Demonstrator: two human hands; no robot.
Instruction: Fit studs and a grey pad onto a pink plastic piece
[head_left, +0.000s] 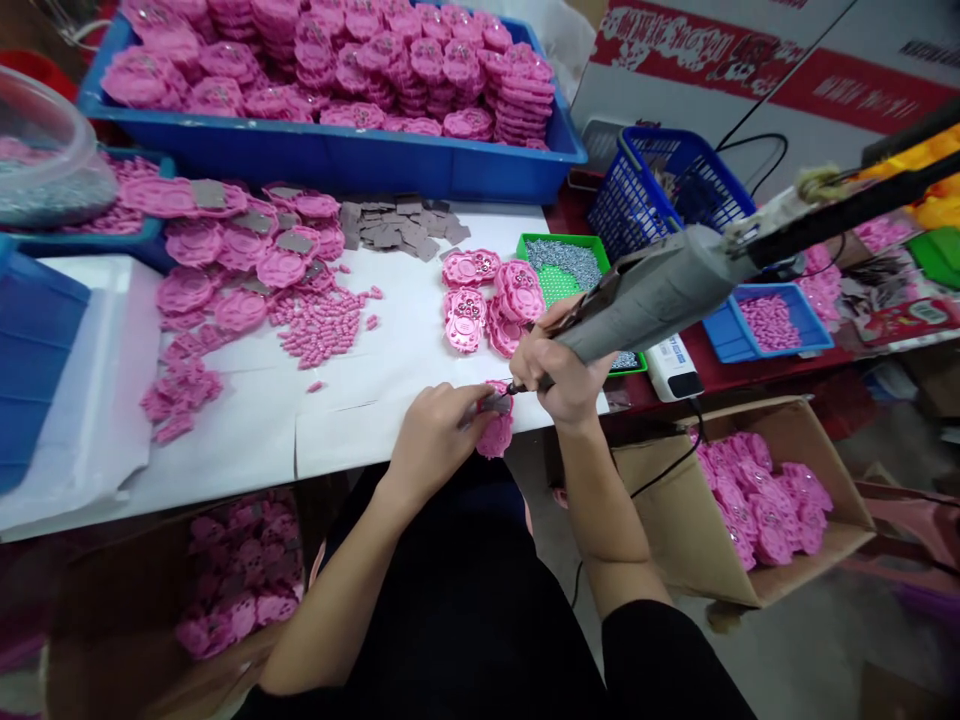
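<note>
My left hand (439, 438) pinches a pink plastic toy part (496, 432) at the table's front edge; a grey plate shows on the part under my fingers. My right hand (559, 370) is wrapped round a grey electric screwdriver (652, 290), held slanting down to the left. Its tip meets the pink part or comes very close to it; whether it sits on a screw is too small to tell. Just beyond my hands lie several pink assembled parts (465, 318) with shiny fittings. A green tray (562, 262) of small screws stands behind the right hand.
Loose grey plates (405, 225), small pink pegs (322, 325) and pink shells (187, 290) cover the table's left half. A long blue bin (337, 150) of stacked pink parts spans the back. At right are a blue basket (675, 170), a blue tray (806, 345) and a carton (652, 510).
</note>
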